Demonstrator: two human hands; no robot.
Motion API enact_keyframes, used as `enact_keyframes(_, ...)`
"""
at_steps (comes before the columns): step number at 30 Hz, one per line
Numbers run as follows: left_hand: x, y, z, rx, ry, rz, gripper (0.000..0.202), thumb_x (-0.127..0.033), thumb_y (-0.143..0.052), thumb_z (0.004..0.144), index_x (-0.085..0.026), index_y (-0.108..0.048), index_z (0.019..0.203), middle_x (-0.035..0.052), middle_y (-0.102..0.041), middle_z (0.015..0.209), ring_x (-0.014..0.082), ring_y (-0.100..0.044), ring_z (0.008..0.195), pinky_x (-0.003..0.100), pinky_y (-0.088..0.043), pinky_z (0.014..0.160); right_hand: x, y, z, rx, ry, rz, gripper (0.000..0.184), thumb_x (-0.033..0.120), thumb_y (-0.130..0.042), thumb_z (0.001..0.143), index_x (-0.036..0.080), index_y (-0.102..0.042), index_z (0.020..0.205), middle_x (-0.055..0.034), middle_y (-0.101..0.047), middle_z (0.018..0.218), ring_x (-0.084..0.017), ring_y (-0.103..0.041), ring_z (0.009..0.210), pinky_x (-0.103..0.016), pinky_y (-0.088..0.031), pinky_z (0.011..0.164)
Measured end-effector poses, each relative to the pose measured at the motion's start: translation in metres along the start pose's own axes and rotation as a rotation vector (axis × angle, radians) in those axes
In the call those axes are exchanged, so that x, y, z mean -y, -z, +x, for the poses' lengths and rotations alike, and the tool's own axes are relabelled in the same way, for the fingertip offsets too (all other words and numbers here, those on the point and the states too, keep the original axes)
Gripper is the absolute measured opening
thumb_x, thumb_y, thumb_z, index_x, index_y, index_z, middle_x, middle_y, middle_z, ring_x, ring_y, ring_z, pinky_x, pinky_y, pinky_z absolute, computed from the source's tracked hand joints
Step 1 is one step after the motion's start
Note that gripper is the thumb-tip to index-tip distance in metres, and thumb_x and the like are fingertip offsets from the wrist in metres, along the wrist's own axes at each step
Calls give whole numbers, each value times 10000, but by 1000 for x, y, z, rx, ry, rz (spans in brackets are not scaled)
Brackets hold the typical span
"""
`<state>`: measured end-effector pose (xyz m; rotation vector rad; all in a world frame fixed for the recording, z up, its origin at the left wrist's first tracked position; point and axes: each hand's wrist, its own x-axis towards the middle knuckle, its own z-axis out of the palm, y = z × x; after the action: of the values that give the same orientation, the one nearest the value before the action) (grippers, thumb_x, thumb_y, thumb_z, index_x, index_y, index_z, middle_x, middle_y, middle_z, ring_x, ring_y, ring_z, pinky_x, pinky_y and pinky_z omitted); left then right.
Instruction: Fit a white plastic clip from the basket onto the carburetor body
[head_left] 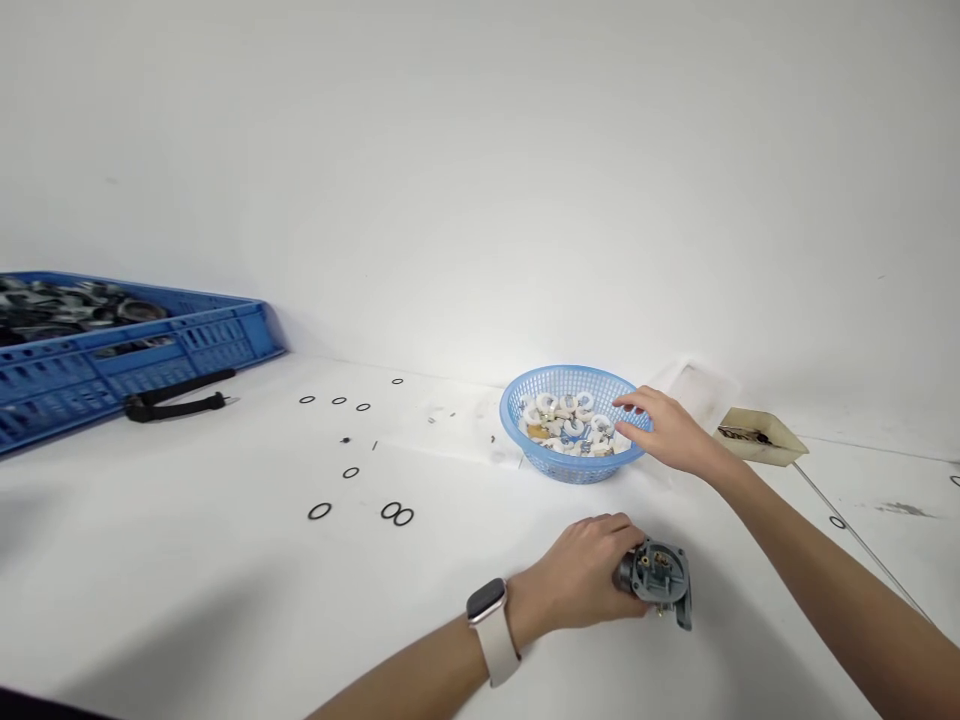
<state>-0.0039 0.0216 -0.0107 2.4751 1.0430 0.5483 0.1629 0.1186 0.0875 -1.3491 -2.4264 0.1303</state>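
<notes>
On the white table point(225, 600), the left hand point(581, 575) grips a grey carburetor point(660, 580); the right hand point(667, 430) hovers loose-fingered over the blue basket point(525, 440).

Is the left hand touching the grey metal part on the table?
Touching. The head view shows the left hand wrapped around the near side of the grey metal part, fingers on its body with no gap. The right hand is apart, at the blue basket.

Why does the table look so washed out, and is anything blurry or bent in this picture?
Head view: bright, even light bleaches the white table and wall; soft shadows under the left hand and blue basket; the blue crate curves at the edge; the right hand looks slightly soft.
</notes>
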Motion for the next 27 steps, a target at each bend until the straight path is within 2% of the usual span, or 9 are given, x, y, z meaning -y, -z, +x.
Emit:
enact_keyframes(3, 1, -2, 0, -7, -30, 5, 466, -448, -909, 684, -213, -650, 993, 26, -694, 946, 252, -674, 817, 305, -494, 701, 7, -14, 27, 146, 8, -108, 305, 249, -556, 966, 218, -688, 1239, -101, -669, 1287, -299, -557, 1272, -428, -450, 1055)
enact_keyframes(6, -1, -4, 0, -17, -40, 9, 479, -484, -895, 696, -223, -650, 1014, 24, -706, 943, 257, -682, 812, 319, -502, 715, 9, -26, 49, 295, -5, -174, 268, 147, -631, 915, 224, -735, 1150, -103, -711, 1218, -318, -584, 1248, -455, -453, 1054)
enact_keyframes(9, -5, -5, 1, -11, -37, 26, 476, -513, -883, 700, -219, -655, 999, 31, -713, 943, 267, -689, 820, 336, -513, 739, 9, -35, 71, 423, -45, -221, 219, 245, -650, 966, 197, -695, 1176, -101, -688, 1228, -268, -635, 1156, -463, -513, 996)
enact_keyframes(11, -7, -4, 2, 1, -34, 47, 469, -528, -872, 702, -212, -660, 976, 42, -718, 936, 277, -692, 828, 350, -519, 758, 11, -42, 83, 496, -63, -227, 277, 337, -629, 997, 184, -651, 1228, -94, -655, 1262, -239, -652, 1094, -456, -553, 942)
enact_keyframes(15, -8, -3, 1, 32, -13, 85, 467, -571, -845, 717, -210, -669, 956, 55, -726, 942, 290, -698, 841, 362, -525, 769, 22, -60, 97, 608, -117, -232, 318, 351, -629, 998, 189, -622, 1272, -97, -632, 1290, -235, -654, 1078, -443, -573, 910)
enact_keyframes(20, -6, -4, -1, 4, -28, 132, 466, -591, -812, 750, -216, -668, 986, 27, -723, 942, 266, -701, 835, 338, -523, 764, 27, -68, 101, 665, -171, -227, 338, 354, -636, 994, 172, -615, 1277, -98, -637, 1272, -237, -660, 1062, -446, -579, 893)
enact_keyframes(27, -6, -7, -2, -46, -65, 145, 447, -581, -807, 763, -206, -655, 953, 17, -720, 921, 250, -701, 842, 315, -516, 759, 3, -44, 97, 615, -63, -201, 318, 361, -629, 997, 174, -631, 1255, -90, -640, 1275, -243, -656, 1074, -445, -573, 907)
